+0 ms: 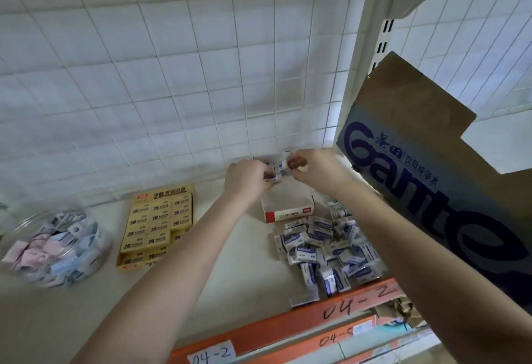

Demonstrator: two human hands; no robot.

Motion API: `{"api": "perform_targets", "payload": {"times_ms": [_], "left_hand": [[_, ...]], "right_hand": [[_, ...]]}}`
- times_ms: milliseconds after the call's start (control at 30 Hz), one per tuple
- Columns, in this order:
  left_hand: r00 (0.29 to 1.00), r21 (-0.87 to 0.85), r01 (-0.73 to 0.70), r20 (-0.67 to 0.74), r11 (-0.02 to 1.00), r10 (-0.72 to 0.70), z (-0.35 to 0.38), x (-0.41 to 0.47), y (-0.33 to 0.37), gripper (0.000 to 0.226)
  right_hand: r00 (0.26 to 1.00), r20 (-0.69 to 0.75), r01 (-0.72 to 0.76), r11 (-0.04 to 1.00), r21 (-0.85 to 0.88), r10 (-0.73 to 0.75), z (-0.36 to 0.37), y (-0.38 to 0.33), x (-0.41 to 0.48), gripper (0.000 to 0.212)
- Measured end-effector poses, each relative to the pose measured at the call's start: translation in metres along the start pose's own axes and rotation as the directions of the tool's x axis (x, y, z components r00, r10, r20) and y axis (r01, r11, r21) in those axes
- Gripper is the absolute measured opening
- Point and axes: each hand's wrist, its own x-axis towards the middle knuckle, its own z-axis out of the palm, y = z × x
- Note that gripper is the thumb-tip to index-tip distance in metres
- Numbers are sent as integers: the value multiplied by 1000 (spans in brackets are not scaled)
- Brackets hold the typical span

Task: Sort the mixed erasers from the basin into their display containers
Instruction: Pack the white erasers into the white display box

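While held just above the open white-red box (288,216) at the shelf's back, a small clump of white-blue erasers (275,173) is gripped by both hands: left hand (247,178) is curled round it, right hand (315,168) pinches its end. Count can't be told, pic is blurred. Judged best: erasers squared up, labels one way, then lowered flat into the box in rows, not dropped. More are heaped in a pile (322,245) just in front. Further left: yellow 2B box (162,193) & clear jar (13,219) of pastel erasers. Pale shelf (230,263), orange rail (288,324) w/ handwritten tags, wire grid (172,75) behind, carton (417,191) at right.
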Motion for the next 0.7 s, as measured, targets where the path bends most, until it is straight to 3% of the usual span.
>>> {"api": "perform_targets", "payload": {"times_ms": [100, 267, 433, 700], "left_hand": [[997, 158, 41, 56, 987, -50, 3, 14, 1, 26], [992, 224, 108, 44, 969, -120, 12, 24, 1, 14], [992, 210, 129, -28, 969, -126, 19, 28, -1, 22], [991, 163, 132, -9, 978, -132, 25, 29, -6, 22]], "right_hand": [[999, 36, -14, 994, -108, 18, 15, 1, 18, 21], [991, 119, -24, 944, -329, 67, 32, 4, 33, 25], [987, 151, -3, 934, -357, 61, 35, 7, 38, 25], [993, 62, -74, 944, -322, 99, 34, 7, 39, 19]]}}
